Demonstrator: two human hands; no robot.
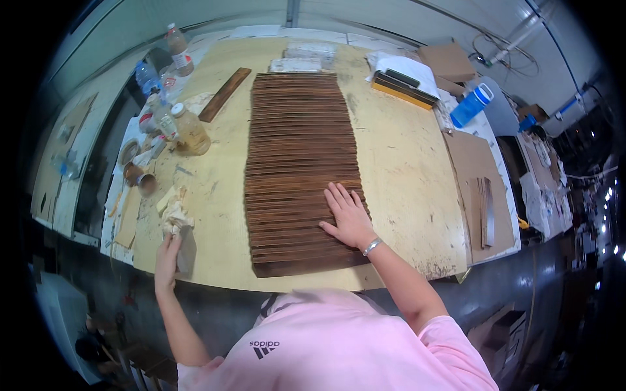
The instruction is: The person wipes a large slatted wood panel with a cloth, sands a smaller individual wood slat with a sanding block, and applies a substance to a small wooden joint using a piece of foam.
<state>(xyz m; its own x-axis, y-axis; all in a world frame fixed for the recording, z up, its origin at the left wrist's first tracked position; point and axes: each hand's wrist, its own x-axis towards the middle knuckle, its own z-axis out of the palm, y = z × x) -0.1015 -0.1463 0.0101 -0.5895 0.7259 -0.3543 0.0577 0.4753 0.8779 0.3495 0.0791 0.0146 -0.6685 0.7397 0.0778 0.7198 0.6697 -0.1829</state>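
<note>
A long row of dark brown wooden strips (300, 137), packed side by side, runs away from me across the pale board. My right hand (349, 218) lies flat on the strips near their right edge, fingers spread and holding nothing. At the board's near left edge, my left hand (168, 257) has its fingers closed at the side of a grey block (186, 253); its thumb is hidden. Just beyond those fingertips sits a crumpled cream cloth (175, 214), touching or nearly touching the block.
A glass jar (190, 133), bottles (179, 51) and tape rolls (140, 177) crowd the left side. One loose brown strip (225, 94) lies beyond the jar. To the right are a black-and-yellow box (404, 90), a blue bottle (471, 105) and cardboard (466, 176).
</note>
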